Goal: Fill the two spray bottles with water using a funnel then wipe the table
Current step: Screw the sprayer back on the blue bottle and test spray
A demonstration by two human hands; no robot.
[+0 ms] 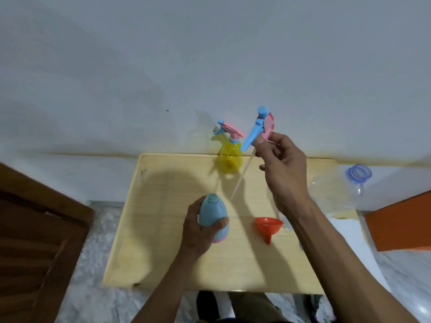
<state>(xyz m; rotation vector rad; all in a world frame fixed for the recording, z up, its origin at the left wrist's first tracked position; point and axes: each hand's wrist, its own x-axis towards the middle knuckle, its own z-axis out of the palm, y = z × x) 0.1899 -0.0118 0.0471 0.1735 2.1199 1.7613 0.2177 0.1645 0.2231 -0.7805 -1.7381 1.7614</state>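
The wooden desk (163, 229) stands against a pale wall and carries all the working items. At its right edge, partly off the desk surface, lies a large clear water bottle (335, 192) with a blue ringed neck; whether it holds water cannot be told.

The right hand (284, 169) is raised above the desk, fingers closed on the pink-and-blue trigger head (261, 127), whose white dip tube (240, 176) hangs down and left, its tip clear of the bottle mouth. The left hand (198, 231) is wrapped around the blue spray bottle (213, 215), which stands on the desk near centre with its neck open.

The yellow spray bottle (229, 159) stands at the far edge by the wall, trigger head fitted. The orange funnel (268, 227) lies on its side just right of the blue bottle, touching neither hand.

Judgement: opening stage; one bottle uncapped, nothing filled.

Risks noted:
- The dip tube may drip onto the desk as it swings.
- The trigger head, set down near the right edge, could roll off.
- The large bottle is awkward to pour from; an unsteadied funnel would tip and flood the desk.
- The light, empty blue bottle would topple if released during pouring.
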